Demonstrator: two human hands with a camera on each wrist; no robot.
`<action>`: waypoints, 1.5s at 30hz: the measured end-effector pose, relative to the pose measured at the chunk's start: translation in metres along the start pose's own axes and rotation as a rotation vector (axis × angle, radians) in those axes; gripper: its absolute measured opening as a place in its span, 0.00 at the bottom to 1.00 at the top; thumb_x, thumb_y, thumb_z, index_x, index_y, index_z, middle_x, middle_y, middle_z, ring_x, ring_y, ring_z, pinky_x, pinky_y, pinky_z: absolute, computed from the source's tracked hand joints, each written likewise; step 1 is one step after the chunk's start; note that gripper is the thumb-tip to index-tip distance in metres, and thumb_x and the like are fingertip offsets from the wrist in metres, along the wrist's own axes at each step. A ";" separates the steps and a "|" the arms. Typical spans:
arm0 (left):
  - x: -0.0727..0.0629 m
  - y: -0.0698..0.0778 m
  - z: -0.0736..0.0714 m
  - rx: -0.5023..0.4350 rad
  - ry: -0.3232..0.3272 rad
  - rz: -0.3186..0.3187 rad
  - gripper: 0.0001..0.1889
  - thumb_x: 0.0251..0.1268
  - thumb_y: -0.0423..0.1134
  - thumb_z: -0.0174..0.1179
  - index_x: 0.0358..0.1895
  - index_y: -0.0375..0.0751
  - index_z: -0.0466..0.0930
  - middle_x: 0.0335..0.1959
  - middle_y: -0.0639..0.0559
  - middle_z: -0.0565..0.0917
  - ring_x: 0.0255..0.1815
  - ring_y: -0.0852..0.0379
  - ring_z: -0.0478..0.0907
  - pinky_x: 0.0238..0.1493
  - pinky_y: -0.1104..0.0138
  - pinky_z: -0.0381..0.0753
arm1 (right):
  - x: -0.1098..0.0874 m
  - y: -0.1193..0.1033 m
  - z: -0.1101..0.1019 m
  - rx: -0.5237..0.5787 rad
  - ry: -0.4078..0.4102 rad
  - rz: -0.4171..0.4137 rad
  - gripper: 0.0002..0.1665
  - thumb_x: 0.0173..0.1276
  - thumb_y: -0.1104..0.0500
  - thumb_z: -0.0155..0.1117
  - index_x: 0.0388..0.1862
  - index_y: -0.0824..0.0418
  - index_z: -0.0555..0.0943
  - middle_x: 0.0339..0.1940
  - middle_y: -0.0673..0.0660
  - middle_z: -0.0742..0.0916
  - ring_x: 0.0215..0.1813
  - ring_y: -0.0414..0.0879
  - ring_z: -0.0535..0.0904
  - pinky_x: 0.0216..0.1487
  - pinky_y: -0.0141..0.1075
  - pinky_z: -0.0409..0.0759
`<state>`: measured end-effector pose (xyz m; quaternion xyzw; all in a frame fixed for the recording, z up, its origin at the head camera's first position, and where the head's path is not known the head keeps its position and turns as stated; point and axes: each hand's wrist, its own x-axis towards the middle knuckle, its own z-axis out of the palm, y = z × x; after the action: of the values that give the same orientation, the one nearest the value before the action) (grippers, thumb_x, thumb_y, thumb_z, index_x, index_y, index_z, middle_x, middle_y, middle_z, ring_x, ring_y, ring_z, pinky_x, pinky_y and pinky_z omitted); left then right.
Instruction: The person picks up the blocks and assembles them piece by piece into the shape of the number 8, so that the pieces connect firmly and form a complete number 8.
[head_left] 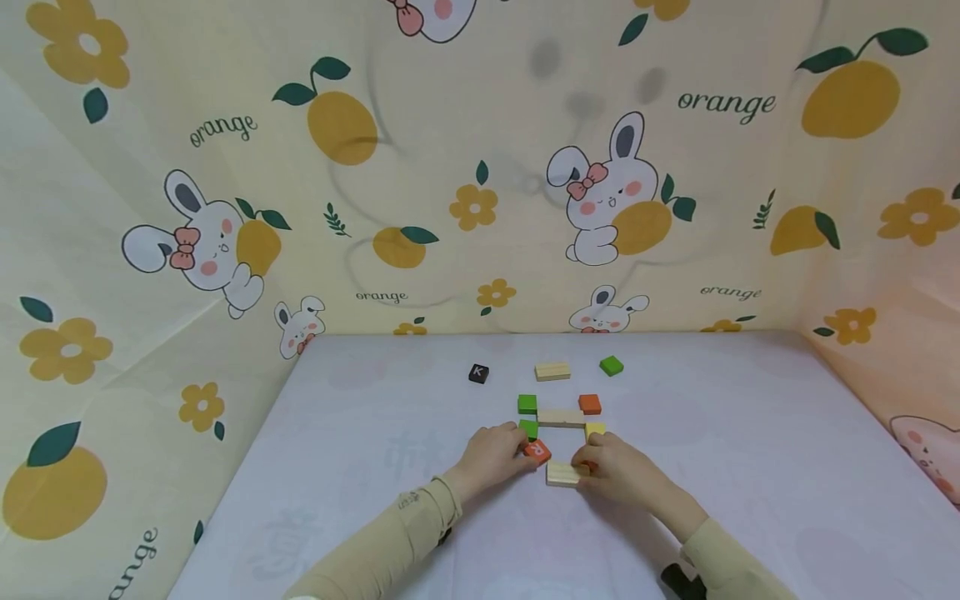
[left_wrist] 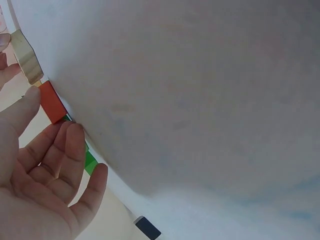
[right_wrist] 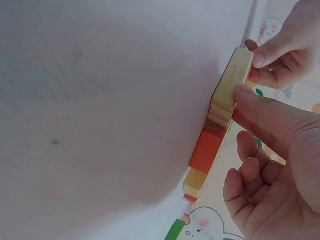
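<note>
My left hand (head_left: 491,454) pinches a small red block (head_left: 536,452) with a white letter on top, its thumb and fingertips at opposite sides in the left wrist view. With thumb and index finger, my right hand (head_left: 618,471) grips the right end of a pale wooden plank (head_left: 567,475) lying nearest me. Beside that plank, an orange-red block (right_wrist: 206,148) is mostly covered by the right hand in the head view. Just beyond the hands are a green block (head_left: 528,429) on the left and a yellow block (head_left: 595,429) on the right.
Farther back, a second plank (head_left: 560,417) lies between the two columns, topped by another green block (head_left: 527,404) and an orange block (head_left: 590,404). Behind these sit a black block marked K (head_left: 478,373), a third plank (head_left: 552,372) and a loose green block (head_left: 611,365).
</note>
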<state>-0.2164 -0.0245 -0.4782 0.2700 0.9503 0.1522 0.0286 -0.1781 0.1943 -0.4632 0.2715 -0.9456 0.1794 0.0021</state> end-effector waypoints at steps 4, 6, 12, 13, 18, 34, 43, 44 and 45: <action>0.001 0.000 0.001 -0.011 -0.005 -0.006 0.12 0.57 0.51 0.62 0.32 0.47 0.80 0.27 0.59 0.77 0.23 0.67 0.67 0.27 0.74 0.64 | 0.001 0.002 0.002 0.005 -0.010 -0.006 0.10 0.52 0.60 0.71 0.35 0.58 0.84 0.30 0.47 0.79 0.32 0.35 0.68 0.31 0.28 0.69; 0.001 -0.001 0.002 -0.012 -0.004 -0.005 0.12 0.56 0.51 0.62 0.33 0.47 0.80 0.27 0.59 0.77 0.23 0.67 0.67 0.27 0.74 0.65 | 0.001 0.002 0.002 0.005 -0.014 -0.007 0.10 0.53 0.60 0.71 0.36 0.57 0.84 0.30 0.47 0.79 0.32 0.35 0.68 0.32 0.29 0.70; 0.003 -0.002 0.004 -0.009 0.005 0.002 0.12 0.56 0.51 0.63 0.33 0.47 0.80 0.27 0.60 0.78 0.24 0.67 0.68 0.27 0.74 0.65 | 0.002 0.003 0.003 0.014 -0.007 -0.014 0.10 0.53 0.61 0.70 0.37 0.58 0.84 0.29 0.47 0.78 0.30 0.34 0.67 0.30 0.27 0.69; 0.003 -0.003 0.004 -0.008 0.005 0.002 0.12 0.56 0.52 0.63 0.33 0.47 0.80 0.27 0.60 0.78 0.24 0.67 0.68 0.27 0.74 0.65 | 0.002 0.003 0.003 0.017 -0.007 -0.011 0.10 0.53 0.61 0.70 0.37 0.58 0.84 0.29 0.47 0.78 0.30 0.34 0.66 0.30 0.27 0.68; 0.003 -0.003 0.004 0.001 0.007 0.007 0.13 0.55 0.52 0.63 0.34 0.47 0.80 0.28 0.60 0.79 0.25 0.67 0.70 0.28 0.74 0.66 | 0.003 0.002 0.003 0.023 -0.015 0.008 0.10 0.54 0.60 0.70 0.37 0.58 0.84 0.29 0.47 0.78 0.30 0.34 0.66 0.29 0.26 0.68; 0.002 -0.004 0.003 -0.008 -0.005 0.003 0.13 0.55 0.53 0.63 0.34 0.47 0.80 0.29 0.60 0.78 0.25 0.68 0.70 0.29 0.74 0.68 | 0.004 0.001 -0.001 0.064 -0.044 0.052 0.13 0.57 0.55 0.68 0.40 0.59 0.83 0.30 0.47 0.77 0.30 0.35 0.65 0.29 0.26 0.65; 0.004 -0.008 -0.005 -0.031 0.022 -0.029 0.14 0.54 0.52 0.64 0.34 0.46 0.82 0.27 0.58 0.76 0.23 0.65 0.66 0.24 0.74 0.65 | 0.004 0.006 -0.007 0.032 -0.031 0.066 0.12 0.57 0.54 0.68 0.39 0.57 0.83 0.30 0.47 0.77 0.33 0.38 0.67 0.32 0.29 0.67; 0.005 -0.009 -0.006 -0.030 0.032 -0.032 0.14 0.55 0.51 0.64 0.35 0.45 0.81 0.27 0.58 0.76 0.23 0.65 0.66 0.24 0.74 0.64 | 0.005 0.007 -0.009 0.030 -0.032 0.075 0.12 0.57 0.54 0.68 0.39 0.57 0.83 0.30 0.47 0.77 0.33 0.38 0.67 0.32 0.29 0.67; 0.005 -0.010 -0.006 -0.034 0.040 -0.037 0.13 0.56 0.50 0.63 0.35 0.45 0.81 0.26 0.58 0.75 0.23 0.65 0.66 0.23 0.74 0.64 | 0.006 0.008 -0.011 0.029 -0.032 0.080 0.12 0.57 0.54 0.68 0.40 0.57 0.83 0.31 0.48 0.78 0.33 0.38 0.67 0.32 0.29 0.68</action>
<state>-0.2269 -0.0318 -0.4751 0.2489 0.9528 0.1730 0.0172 -0.1879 0.2015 -0.4552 0.2362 -0.9529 0.1887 -0.0244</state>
